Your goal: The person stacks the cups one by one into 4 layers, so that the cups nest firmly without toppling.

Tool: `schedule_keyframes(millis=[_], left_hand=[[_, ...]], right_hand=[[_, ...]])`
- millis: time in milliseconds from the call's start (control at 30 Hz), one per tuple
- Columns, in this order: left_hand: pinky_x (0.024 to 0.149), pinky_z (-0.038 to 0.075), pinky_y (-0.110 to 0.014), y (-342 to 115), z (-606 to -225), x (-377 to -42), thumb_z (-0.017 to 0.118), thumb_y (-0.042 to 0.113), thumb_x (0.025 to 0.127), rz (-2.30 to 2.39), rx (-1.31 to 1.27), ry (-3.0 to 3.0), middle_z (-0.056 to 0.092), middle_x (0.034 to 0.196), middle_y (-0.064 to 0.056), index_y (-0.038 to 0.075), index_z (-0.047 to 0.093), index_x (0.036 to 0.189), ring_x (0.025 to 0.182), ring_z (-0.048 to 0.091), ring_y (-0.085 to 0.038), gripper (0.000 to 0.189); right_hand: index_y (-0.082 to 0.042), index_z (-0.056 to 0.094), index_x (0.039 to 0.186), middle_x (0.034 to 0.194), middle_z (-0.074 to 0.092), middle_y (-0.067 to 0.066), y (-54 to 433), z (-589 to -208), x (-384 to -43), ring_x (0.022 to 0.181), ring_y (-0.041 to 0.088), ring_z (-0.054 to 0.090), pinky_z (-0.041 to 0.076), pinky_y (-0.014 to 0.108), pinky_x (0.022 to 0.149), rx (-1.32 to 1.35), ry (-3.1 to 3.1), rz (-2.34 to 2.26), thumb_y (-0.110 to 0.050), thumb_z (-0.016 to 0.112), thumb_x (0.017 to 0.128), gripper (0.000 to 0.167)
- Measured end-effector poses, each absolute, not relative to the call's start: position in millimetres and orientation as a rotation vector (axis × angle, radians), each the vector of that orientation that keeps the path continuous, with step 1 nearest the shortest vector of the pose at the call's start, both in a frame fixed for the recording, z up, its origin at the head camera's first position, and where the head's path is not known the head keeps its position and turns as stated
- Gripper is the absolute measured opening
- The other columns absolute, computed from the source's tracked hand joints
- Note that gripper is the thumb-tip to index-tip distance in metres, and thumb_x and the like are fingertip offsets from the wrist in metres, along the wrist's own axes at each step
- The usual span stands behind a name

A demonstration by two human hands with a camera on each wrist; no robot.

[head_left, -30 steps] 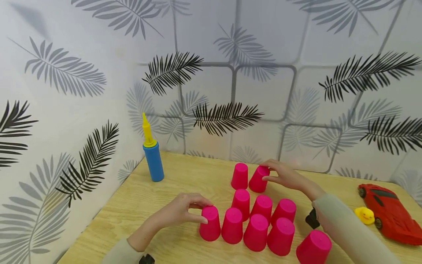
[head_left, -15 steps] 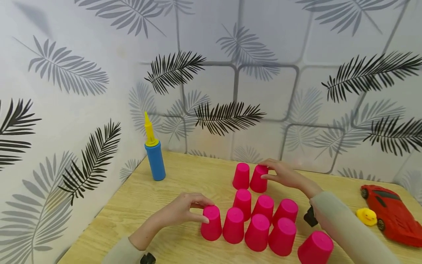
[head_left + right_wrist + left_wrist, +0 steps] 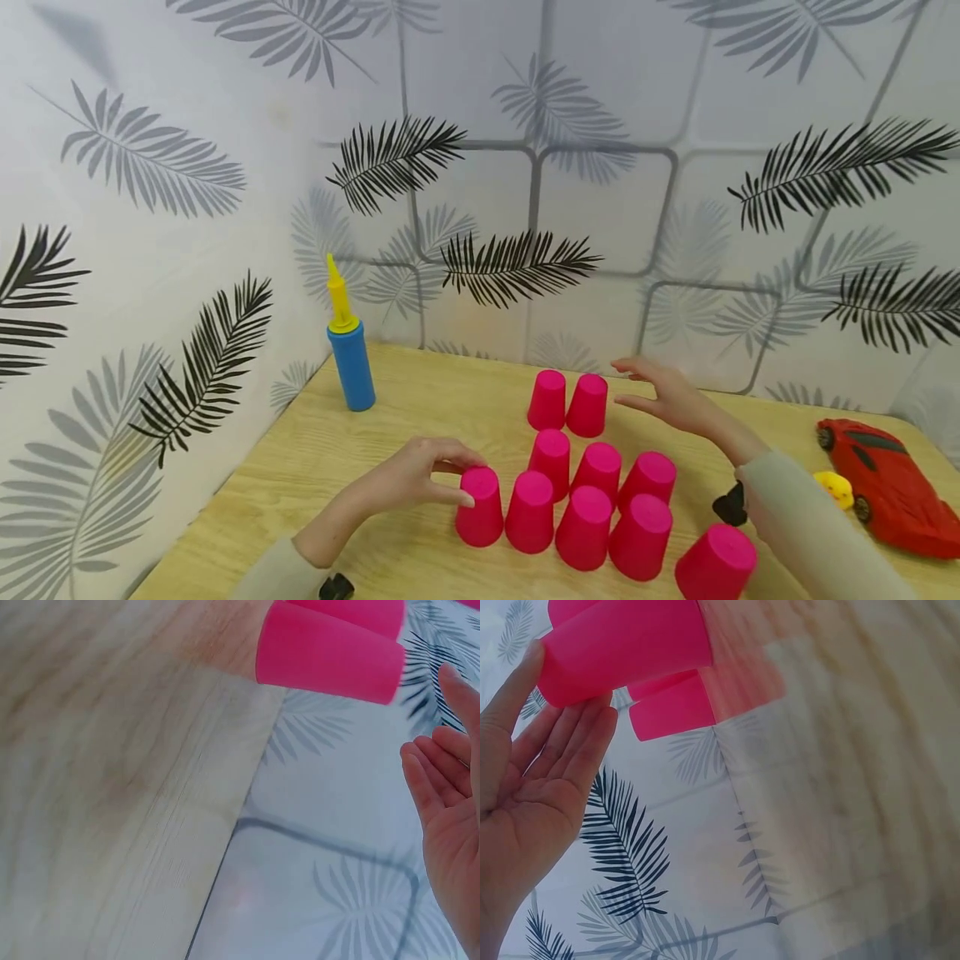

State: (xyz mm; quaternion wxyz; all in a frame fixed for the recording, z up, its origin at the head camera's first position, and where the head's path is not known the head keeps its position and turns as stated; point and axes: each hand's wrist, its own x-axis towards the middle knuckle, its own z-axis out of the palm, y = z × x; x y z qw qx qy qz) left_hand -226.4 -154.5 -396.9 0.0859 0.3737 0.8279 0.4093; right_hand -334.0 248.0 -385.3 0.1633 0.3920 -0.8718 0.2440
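Upside-down pink plastic cups stand in rows on the wooden table [image 3: 390,550]. My left hand [image 3: 416,477] holds the leftmost front cup [image 3: 480,515] near its top, thumb on the near side and fingers behind. In the left wrist view the thumb [image 3: 519,686] touches that cup [image 3: 630,652], and the fingers lie against its other side. My right hand [image 3: 678,402] is beside the right cup of the back pair [image 3: 587,410], apart from it, thumb and fingers spread. The right wrist view shows a gap between this hand [image 3: 450,795] and the cup [image 3: 330,656].
A three-cup middle row [image 3: 597,471] stands behind the front row [image 3: 583,533]. Another cup [image 3: 716,562] is at the front right. A blue and yellow hand pump [image 3: 350,358] stands at the back left. A yellow duck [image 3: 836,490] and red toy car [image 3: 888,483] are at right.
My right hand has let go of the back right cup and moved off to the right. The cup now stands upright near its neighbour. My left hand has stayed on its cup.
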Motion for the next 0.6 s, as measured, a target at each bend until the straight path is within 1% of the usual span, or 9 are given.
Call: schedule_keyframes(millis=[67, 133, 233, 300, 367, 500, 600], left_hand=[[0.097, 0.056, -0.038, -153.8, -395.8, -226.2, 0.076, 0.027, 0.084, 1.201, 1.101, 2.474, 0.07, 0.116, -0.004, 0.01, 0.066, 0.121, 0.107, 0.068, -0.012, 0.042], [0.096, 0.056, -0.038, -153.7, -393.6, -227.4, 0.077, 0.028, 0.084, 1.184, 1.098, 2.48, 0.07, 0.116, -0.003, 0.01, 0.066, 0.121, 0.106, 0.068, -0.013, 0.042], [0.095, 0.057, -0.039, -154.3, -391.1, -230.2, 0.078, 0.028, 0.084, 1.155, 1.097, 2.495, 0.07, 0.114, -0.004, 0.01, 0.067, 0.119, 0.104, 0.069, -0.014, 0.041], [0.095, 0.057, -0.039, -155.2, -389.7, -231.2, 0.078, 0.028, 0.083, 1.138, 1.097, 2.511, 0.07, 0.112, -0.005, 0.009, 0.067, 0.117, 0.103, 0.069, -0.015, 0.041], [0.094, 0.057, -0.039, -156.4, -387.1, -232.3, 0.079, 0.028, 0.082, 1.137, 1.088, 2.533, 0.07, 0.111, -0.005, 0.008, 0.067, 0.116, 0.102, 0.069, -0.016, 0.041], [0.094, 0.057, -0.038, -158.8, -374.9, -236.7, 0.08, 0.027, 0.082, 1.148, 1.082, 2.609, 0.07, 0.112, -0.006, 0.007, 0.066, 0.117, 0.103, 0.069, -0.019, 0.043], [0.095, 0.057, -0.034, -158.6, -362.2, -243.6, 0.08, 0.026, 0.082, 1.171, 1.091, 2.672, 0.07, 0.113, -0.007, 0.006, 0.065, 0.119, 0.104, 0.069, -0.02, 0.044]], right_hand=[[0.001, 0.06, 0.124, 0.12, 0.066, 0.016, 260.4, -382.4, -319.0, 0.105, 0.033, 0.065, 0.057, 0.046, 0.088, 1.059, -2.484, 0.692, -0.01, 0.077, 0.081, 0.048], [-0.002, 0.061, 0.124, 0.119, 0.067, 0.012, 272.8, -379.9, -303.0, 0.104, 0.027, 0.067, 0.058, 0.035, 0.089, 1.007, -2.483, 0.679, -0.012, 0.078, 0.081, 0.047], [-0.006, 0.062, 0.123, 0.118, 0.068, 0.009, 290.9, -380.8, -276.9, 0.104, 0.007, 0.065, 0.054, 0.015, 0.088, 0.954, -2.478, 0.684, -0.011, 0.078, 0.081, 0.046], [-0.007, 0.063, 0.123, 0.117, 0.069, 0.009, 302.1, -384.0, -259.2, 0.104, -0.001, 0.063, 0.049, 0.006, 0.088, 0.946, -2.467, 0.708, -0.009, 0.078, 0.08, 0.045], [-0.008, 0.063, 0.122, 0.116, 0.069, 0.005, 312.3, -387.5, -241.7, 0.104, -0.009, 0.059, 0.047, 0.003, 0.088, 0.942, -2.464, 0.741, -0.006, 0.078, 0.08, 0.045], [-0.012, 0.064, 0.122, 0.116, 0.067, -0.01, 327.1, -390.5, -210.0, 0.103, -0.011, 0.059, 0.046, 0.002, 0.087, 0.95, -2.467, 0.805, -0.002, 0.077, 0.079, 0.046], [-0.015, 0.064, 0.123, 0.115, 0.066, -0.016, 334.8, -393.3, -188.6, 0.103, -0.01, 0.06, 0.046, 0.002, 0.087, 0.951, -2.492, 0.823, -0.003, 0.076, 0.08, 0.047]])
